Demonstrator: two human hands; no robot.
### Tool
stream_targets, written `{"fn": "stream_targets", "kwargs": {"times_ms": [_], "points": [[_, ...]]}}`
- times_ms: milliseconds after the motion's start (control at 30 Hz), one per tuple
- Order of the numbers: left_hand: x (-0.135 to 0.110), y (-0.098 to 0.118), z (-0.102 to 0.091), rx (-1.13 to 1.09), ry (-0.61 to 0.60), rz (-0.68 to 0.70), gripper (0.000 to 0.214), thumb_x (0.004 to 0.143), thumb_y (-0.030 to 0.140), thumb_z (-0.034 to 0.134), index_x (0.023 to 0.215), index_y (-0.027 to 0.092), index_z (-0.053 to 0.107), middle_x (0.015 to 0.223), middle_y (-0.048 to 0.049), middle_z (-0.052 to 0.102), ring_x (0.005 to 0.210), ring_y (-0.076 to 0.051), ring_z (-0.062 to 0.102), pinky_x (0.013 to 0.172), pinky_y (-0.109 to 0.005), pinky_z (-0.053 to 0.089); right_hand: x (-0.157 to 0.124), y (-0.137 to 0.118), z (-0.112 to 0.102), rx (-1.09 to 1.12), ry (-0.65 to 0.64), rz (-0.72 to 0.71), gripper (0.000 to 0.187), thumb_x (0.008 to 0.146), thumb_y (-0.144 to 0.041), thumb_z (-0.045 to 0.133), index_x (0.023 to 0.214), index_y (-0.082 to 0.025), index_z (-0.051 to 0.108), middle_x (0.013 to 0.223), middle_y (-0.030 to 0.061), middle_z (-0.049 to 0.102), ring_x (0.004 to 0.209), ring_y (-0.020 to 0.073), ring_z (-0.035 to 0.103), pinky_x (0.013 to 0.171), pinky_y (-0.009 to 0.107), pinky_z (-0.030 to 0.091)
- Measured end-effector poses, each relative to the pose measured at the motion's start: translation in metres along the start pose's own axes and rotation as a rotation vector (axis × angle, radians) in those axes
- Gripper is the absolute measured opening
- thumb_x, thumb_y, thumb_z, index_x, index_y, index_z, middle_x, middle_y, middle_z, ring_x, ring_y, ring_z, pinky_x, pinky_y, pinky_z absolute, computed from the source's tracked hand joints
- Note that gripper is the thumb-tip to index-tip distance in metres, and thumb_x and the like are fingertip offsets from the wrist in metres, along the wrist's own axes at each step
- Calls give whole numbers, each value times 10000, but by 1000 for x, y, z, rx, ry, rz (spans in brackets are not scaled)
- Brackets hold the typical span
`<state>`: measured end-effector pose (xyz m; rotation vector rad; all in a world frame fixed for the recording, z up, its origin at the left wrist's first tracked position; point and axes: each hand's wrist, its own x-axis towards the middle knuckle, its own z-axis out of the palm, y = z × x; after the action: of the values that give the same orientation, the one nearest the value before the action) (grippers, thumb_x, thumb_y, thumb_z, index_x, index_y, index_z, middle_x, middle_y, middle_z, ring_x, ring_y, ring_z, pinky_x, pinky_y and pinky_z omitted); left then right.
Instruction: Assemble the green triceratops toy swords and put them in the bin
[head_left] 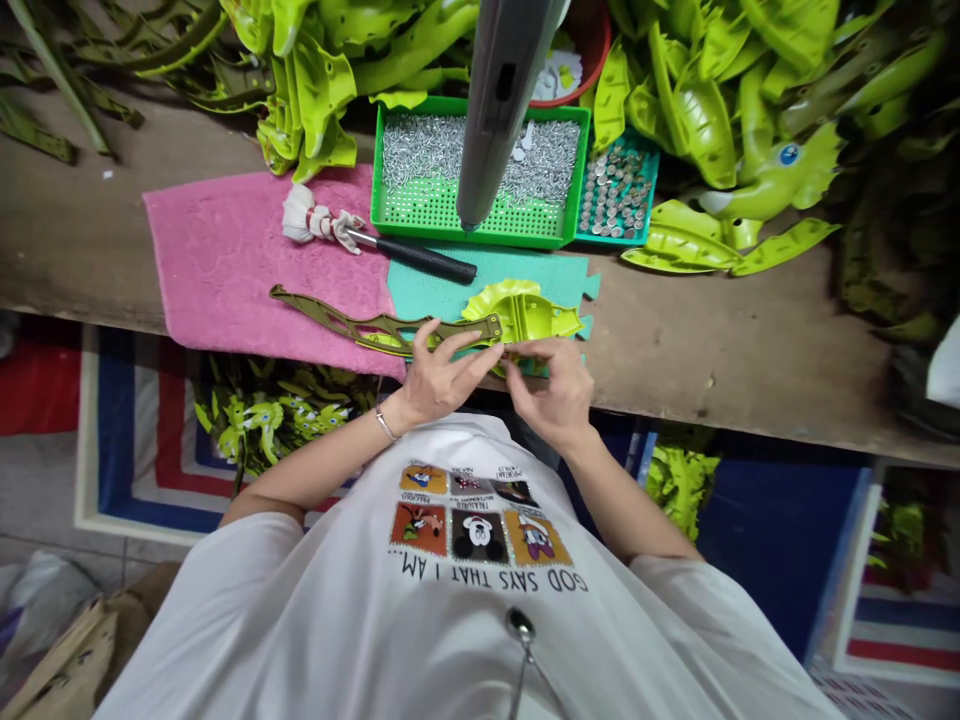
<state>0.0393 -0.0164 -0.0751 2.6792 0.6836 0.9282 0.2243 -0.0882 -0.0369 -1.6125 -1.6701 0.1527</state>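
Note:
A long olive-green plastic strip (330, 318) lies across the pink towel (217, 265) and joins a lime-green plastic shell (525, 305) on a teal foam mat (480, 270). My left hand (439, 375) rests on the strip's right end with fingers stretched along it. My right hand (551, 390) pinches the near edge of the lime shell, fingers closed. Both hands sit at the front edge of the wooden bench (712, 340).
A black-handled tool with a cloth-wrapped end (375, 240) lies on the towel. Behind it stand a green tray of small metal pins (442, 165) and a teal tray of round metal pieces (619, 190). A grey post (499, 100) hangs overhead. Heaps of lime-green plastic parts (712, 100) crowd the back.

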Motion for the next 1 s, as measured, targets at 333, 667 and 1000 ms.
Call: {"fn": "stream_targets", "kwargs": {"times_ms": [333,667,1000], "points": [[1,-6,-4,-18,-150,4,402,964,184,591,1321,367,620,1170,1,775,1236,-222,635,1219,-597,190,-12,5,-20,-87,-20,-13,165,905,-132,621,1018,-249,650,899,22,766,799,195,695,738,348,497],[-2,-5,-14,-74,-248,28,410,941,165,592,1313,332,635,1289,-35,727,1333,-259,574,1206,-613,221,-11,8,-14,-73,-48,-78,196,886,-141,623,1048,-249,603,874,24,727,787,193,665,720,358,502],[1,-8,-15,-36,-212,92,311,949,207,607,1217,355,661,1297,-3,721,1316,-242,576,1201,-589,256,-14,2,-5,-114,-140,-125,142,879,-118,580,963,-233,575,774,18,681,660,162,638,615,308,539]]}}
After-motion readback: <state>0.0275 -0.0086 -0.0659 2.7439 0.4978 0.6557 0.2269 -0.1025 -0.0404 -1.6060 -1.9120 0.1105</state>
